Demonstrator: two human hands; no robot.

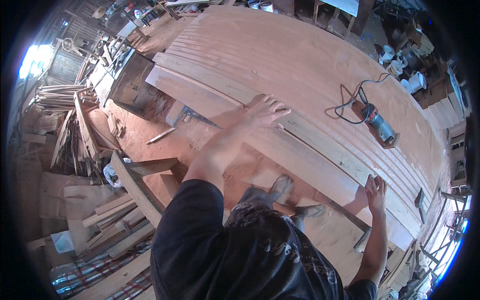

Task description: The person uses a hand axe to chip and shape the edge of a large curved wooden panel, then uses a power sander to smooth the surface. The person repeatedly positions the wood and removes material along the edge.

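Two long wooden planks lay side by side, running from between 10 and 11 o'clock down to 4 o'clock: a farther plank [215, 80] and a paler nearer plank [300, 157]. The left hand [269, 111], toward 1 o'clock, was open, palm down with its fingers apart and loosely bent over the planks. The right hand [375, 194], between 3 and 4 o'clock, had curled fingers set on the planks near their lower end; whether it gripped or only pressed could not be told. Beyond spread a broad dusty surface [280, 55], marked with pale parallel stripes. A power tool [381, 126] with a blue-grey body lay there just short of 3 o'clock, its dark cord [345, 118] looping beside it. White containers [417, 81] stood at 2 o'clock, and piled wood pieces [65, 97] filled the floor around 9 o'clock.
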